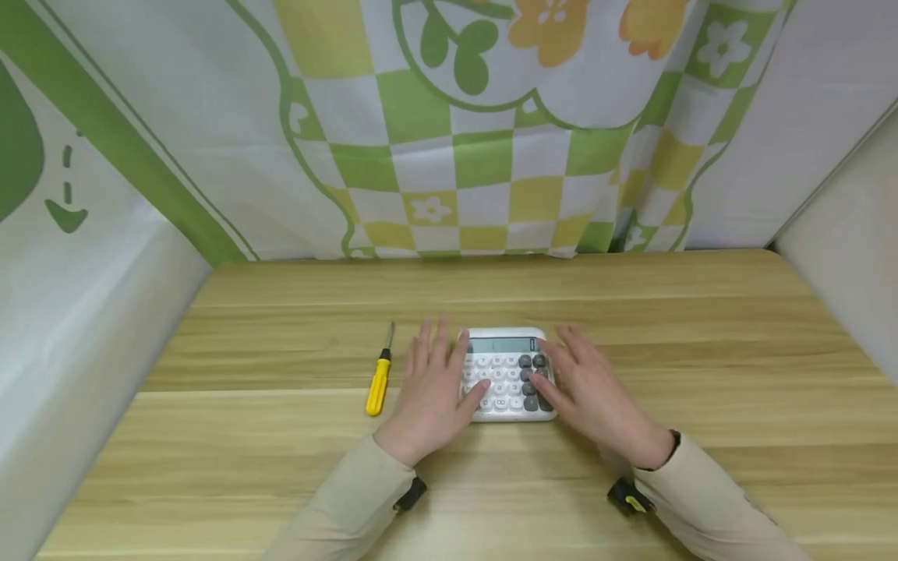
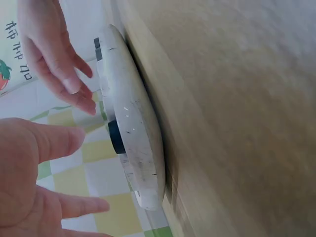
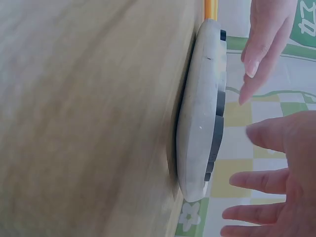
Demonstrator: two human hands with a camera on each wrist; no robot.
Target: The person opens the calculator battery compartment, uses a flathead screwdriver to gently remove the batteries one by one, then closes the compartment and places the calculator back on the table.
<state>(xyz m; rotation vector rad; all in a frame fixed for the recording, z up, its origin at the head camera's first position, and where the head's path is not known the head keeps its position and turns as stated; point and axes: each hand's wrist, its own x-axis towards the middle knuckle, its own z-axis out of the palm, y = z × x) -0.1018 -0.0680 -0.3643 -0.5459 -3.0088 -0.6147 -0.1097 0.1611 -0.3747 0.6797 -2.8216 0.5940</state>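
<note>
A white calculator [image 1: 500, 382] with white and dark grey keys lies flat on the wooden table. My left hand [image 1: 431, 393] is spread over its left side, thumb above the lower keys. Over the right side hovers my right hand [image 1: 596, 389], fingers apart and pointing forward. In the left wrist view the calculator [image 2: 136, 128] is seen edge-on, with a gap between it and the left hand [image 2: 29, 173]. The right wrist view likewise shows space between the right hand [image 3: 296, 173] and the keys. Left of the left hand lies a yellow-handled screwdriver [image 1: 379, 382].
The wood-grain table [image 1: 281, 467] reaches back to a green, yellow and white checked curtain [image 1: 484, 171]. White panels stand along the left and right sides. Both sleeves are beige, with a small dark device [image 1: 411, 494] at each wrist.
</note>
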